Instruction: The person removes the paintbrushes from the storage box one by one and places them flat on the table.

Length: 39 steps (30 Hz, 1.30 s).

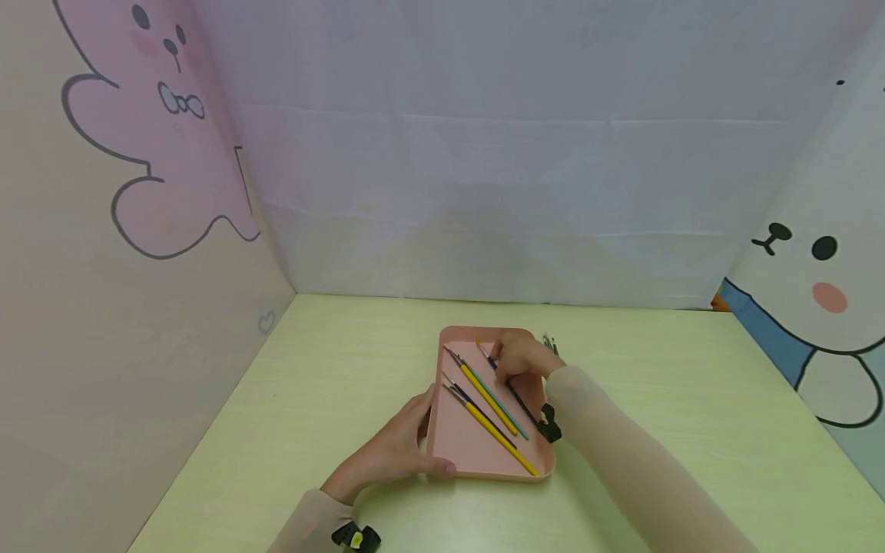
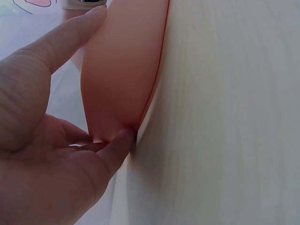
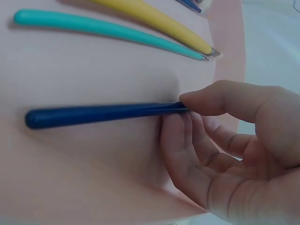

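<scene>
A shallow pink tray [image 1: 459, 453] lies on the table with several paintbrushes slanting across it. My left hand [image 1: 394, 453] grips the tray's near left side, thumb on the rim; in the left wrist view its fingers curl round the tray wall [image 2: 122, 70]. Over the tray's far right part, my right hand [image 1: 522, 357] pinches a dark blue paintbrush [image 3: 93, 115] between thumb and fingers. The brush's bristle end points to the far left. Left of it lie a teal brush [image 3: 93, 26] and a yellow brush [image 3: 154, 18]. Another yellow brush [image 1: 501, 436] and a dark brush [image 1: 494, 424] lie nearer the left hand.
Beyond the right hand, thin brush-like tips [image 1: 551, 343] show just outside the tray, partly hidden by the wrist. The pale yellow-green table [image 1: 332, 361] meets a white back wall [image 1: 449, 192]. Side panels with cartoon animals stand at left and right.
</scene>
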Each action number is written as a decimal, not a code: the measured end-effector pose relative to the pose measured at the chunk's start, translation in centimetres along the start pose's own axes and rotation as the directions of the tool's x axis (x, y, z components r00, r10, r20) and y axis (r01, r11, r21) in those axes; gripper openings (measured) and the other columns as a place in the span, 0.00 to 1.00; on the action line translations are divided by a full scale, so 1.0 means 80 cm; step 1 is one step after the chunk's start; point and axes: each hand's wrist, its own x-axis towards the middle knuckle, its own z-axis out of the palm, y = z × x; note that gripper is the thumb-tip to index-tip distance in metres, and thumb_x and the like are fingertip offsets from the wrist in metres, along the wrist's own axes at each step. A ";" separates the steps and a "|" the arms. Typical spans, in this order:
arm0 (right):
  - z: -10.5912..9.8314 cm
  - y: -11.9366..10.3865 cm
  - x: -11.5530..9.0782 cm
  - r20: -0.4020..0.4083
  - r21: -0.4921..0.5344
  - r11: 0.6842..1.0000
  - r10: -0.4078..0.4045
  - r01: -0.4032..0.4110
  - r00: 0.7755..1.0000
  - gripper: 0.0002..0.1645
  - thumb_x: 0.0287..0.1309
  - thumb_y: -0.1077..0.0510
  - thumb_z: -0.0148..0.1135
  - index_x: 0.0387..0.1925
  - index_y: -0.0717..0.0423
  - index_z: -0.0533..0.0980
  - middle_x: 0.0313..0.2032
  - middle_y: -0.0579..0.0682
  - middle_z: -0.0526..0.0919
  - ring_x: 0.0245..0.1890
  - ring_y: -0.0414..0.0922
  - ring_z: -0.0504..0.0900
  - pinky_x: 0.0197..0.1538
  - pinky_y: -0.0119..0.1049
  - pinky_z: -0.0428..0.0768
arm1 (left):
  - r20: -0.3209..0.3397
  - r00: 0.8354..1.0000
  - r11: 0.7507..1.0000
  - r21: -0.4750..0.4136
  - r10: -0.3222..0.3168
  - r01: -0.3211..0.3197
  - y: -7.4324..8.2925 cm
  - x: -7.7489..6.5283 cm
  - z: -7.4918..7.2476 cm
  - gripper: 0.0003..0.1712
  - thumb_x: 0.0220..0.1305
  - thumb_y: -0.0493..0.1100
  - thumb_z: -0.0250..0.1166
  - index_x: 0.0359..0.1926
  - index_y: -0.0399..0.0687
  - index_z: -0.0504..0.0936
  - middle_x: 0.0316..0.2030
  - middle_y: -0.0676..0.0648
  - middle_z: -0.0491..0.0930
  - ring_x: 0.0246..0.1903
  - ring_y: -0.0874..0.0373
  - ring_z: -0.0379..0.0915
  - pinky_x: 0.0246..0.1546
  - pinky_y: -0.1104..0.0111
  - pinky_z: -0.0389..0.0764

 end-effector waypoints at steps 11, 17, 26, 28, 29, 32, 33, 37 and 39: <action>-0.018 0.003 -0.016 0.031 0.186 0.979 -0.084 0.077 0.996 0.28 0.57 0.69 0.72 0.60 0.64 0.76 0.48 0.58 0.81 0.39 0.48 0.81 0.43 0.39 0.82 | -0.004 1.000 1.000 0.017 0.003 -0.003 -0.001 0.001 0.000 0.78 0.51 0.48 0.87 0.86 0.66 0.38 0.77 0.43 0.57 0.65 0.50 0.70 0.67 0.60 0.76; -0.028 0.011 -0.024 0.041 0.322 0.941 -0.125 0.105 0.991 0.30 0.59 0.70 0.67 0.63 0.67 0.72 0.58 0.63 0.76 0.46 0.51 0.81 0.48 0.43 0.85 | -0.008 1.000 1.000 0.025 0.001 -0.001 -0.001 0.001 0.001 0.78 0.50 0.48 0.87 0.86 0.66 0.39 0.76 0.43 0.59 0.64 0.52 0.71 0.66 0.62 0.76; -0.038 0.032 -0.033 0.027 0.453 0.882 -0.160 0.131 0.987 0.34 0.66 0.66 0.64 0.72 0.66 0.67 0.62 0.65 0.72 0.49 0.51 0.82 0.53 0.47 0.86 | -0.017 1.000 0.999 0.033 -0.022 0.023 0.000 -0.001 0.001 0.79 0.50 0.49 0.87 0.87 0.61 0.38 0.76 0.44 0.59 0.63 0.53 0.71 0.67 0.60 0.75; -0.039 0.036 -0.036 0.025 0.477 0.869 -0.162 0.131 0.986 0.35 0.67 0.65 0.65 0.72 0.66 0.66 0.62 0.66 0.73 0.49 0.50 0.82 0.54 0.48 0.86 | -0.017 1.000 0.999 0.037 -0.020 0.020 0.000 -0.001 0.001 0.79 0.50 0.50 0.88 0.87 0.62 0.38 0.75 0.44 0.60 0.63 0.53 0.72 0.66 0.61 0.76; -0.040 0.038 -0.038 0.022 0.486 0.864 -0.163 0.132 0.986 0.36 0.67 0.65 0.65 0.73 0.67 0.65 0.62 0.67 0.73 0.48 0.50 0.82 0.54 0.48 0.86 | -0.018 1.000 0.999 0.038 -0.019 0.019 0.000 -0.001 0.001 0.79 0.49 0.50 0.88 0.87 0.63 0.38 0.75 0.44 0.60 0.63 0.53 0.72 0.66 0.61 0.76; -0.042 0.044 -0.046 0.006 0.512 0.847 -0.169 0.142 0.986 0.37 0.67 0.65 0.66 0.73 0.67 0.65 0.62 0.68 0.73 0.48 0.50 0.82 0.54 0.46 0.86 | -0.019 1.000 0.999 0.043 -0.019 0.019 0.001 -0.001 0.000 0.79 0.49 0.51 0.88 0.87 0.65 0.39 0.74 0.44 0.61 0.62 0.53 0.72 0.66 0.62 0.77; -0.043 0.046 -0.048 0.001 0.519 0.842 -0.170 0.145 0.985 0.37 0.67 0.65 0.66 0.74 0.67 0.64 0.62 0.68 0.73 0.48 0.50 0.82 0.54 0.46 0.86 | -0.019 1.000 0.999 0.045 -0.020 0.020 0.001 -0.001 0.000 0.79 0.48 0.51 0.88 0.87 0.66 0.39 0.74 0.44 0.62 0.62 0.53 0.72 0.66 0.62 0.77; -0.044 0.055 -0.055 -0.017 0.549 0.822 -0.167 0.149 0.986 0.37 0.69 0.66 0.65 0.74 0.68 0.63 0.61 0.68 0.72 0.50 0.52 0.83 0.54 0.44 0.87 | -0.017 1.000 0.999 0.046 -0.015 0.016 0.001 -0.002 0.000 0.78 0.48 0.52 0.88 0.86 0.67 0.40 0.73 0.43 0.62 0.61 0.52 0.73 0.65 0.61 0.78; -0.045 0.059 -0.057 -0.025 0.556 0.816 -0.172 0.157 0.985 0.37 0.70 0.65 0.64 0.74 0.69 0.62 0.63 0.70 0.71 0.52 0.56 0.83 0.56 0.45 0.87 | -0.014 1.000 0.999 0.046 -0.010 0.011 0.001 -0.002 0.000 0.78 0.48 0.51 0.88 0.86 0.66 0.40 0.73 0.42 0.62 0.61 0.51 0.74 0.64 0.61 0.78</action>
